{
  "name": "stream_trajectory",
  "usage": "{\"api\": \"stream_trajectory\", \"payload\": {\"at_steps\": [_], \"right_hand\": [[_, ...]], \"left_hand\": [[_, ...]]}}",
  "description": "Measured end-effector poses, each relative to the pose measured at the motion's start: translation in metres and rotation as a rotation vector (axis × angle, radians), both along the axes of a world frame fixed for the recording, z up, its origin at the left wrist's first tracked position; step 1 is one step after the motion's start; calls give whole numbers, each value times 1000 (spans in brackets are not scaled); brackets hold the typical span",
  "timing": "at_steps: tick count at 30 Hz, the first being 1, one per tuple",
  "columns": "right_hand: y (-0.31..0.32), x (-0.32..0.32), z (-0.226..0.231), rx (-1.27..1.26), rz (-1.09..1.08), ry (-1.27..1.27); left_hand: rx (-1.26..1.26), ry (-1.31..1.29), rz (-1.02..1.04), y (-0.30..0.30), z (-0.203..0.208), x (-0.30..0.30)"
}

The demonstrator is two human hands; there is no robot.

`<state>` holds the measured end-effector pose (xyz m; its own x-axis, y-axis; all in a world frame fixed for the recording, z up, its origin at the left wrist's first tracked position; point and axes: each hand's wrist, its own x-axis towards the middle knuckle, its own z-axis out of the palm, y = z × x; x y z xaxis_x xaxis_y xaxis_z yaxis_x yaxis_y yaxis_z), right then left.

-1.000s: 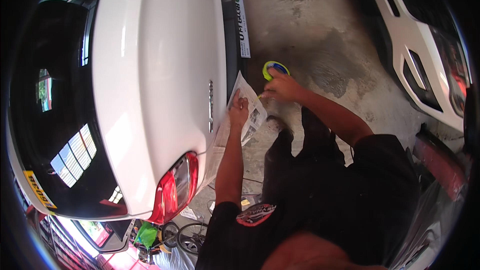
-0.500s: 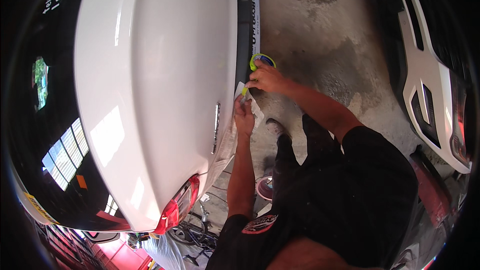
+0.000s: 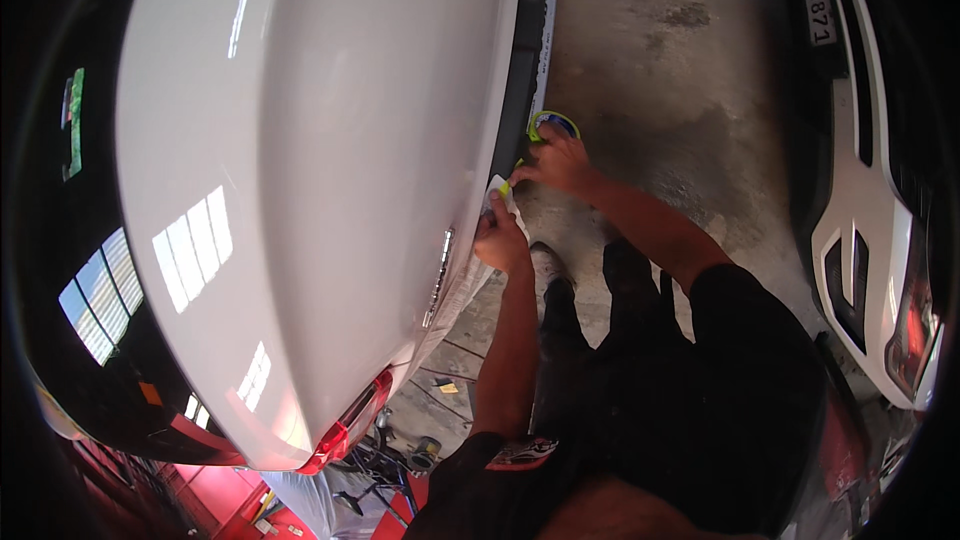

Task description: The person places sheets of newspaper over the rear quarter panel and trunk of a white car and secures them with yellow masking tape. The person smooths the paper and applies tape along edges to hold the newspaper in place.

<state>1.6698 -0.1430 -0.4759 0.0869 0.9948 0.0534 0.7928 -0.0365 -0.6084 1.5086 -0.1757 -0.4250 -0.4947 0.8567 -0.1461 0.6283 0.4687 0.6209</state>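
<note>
My right hand [image 3: 560,162] is closed on a roll of yellow-green masking tape [image 3: 537,124]. A short length of the tape runs down from its fingers toward my left hand [image 3: 502,240]. The left thumb and fingers pinch the edge of whitish masking paper [image 3: 468,288], where some of the tape shows on it. Both hands work at the dark lower trim [image 3: 517,90] along the white car's tailgate [image 3: 370,140]. My left fingertips are partly hidden behind the paper and the car's edge.
A chrome emblem [image 3: 438,278] and a red tail light [image 3: 345,425] sit on the car near my left arm. Another white car's bumper [image 3: 820,240] stands to the right across the concrete floor [image 3: 670,90]. Bicycle parts [image 3: 370,475] lie at the lower left.
The view has shifted, so the car and both hands sit farther right. My left hand has turned, its thumb now on top of the paper, and the right hand still holds the roll.
</note>
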Motion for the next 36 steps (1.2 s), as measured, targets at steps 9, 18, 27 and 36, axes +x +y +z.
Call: {"api": "stream_trajectory", "payload": {"at_steps": [9, 18, 27, 36], "right_hand": [[-14, 43, -8, -192, -11, 112], [-211, 71, -41, -551, 371, 88], [-220, -112, 89, -1007, 704, 321], [-303, -237, 150, -478, 1307, -365]], "left_hand": [[-40, -56, -262, 2, -13, -26], [-376, -148, -728, -198, -17, -79], [-375, -370, -338, -374, 1, -175], [-219, -342, -46, -534, 16, -252]]}}
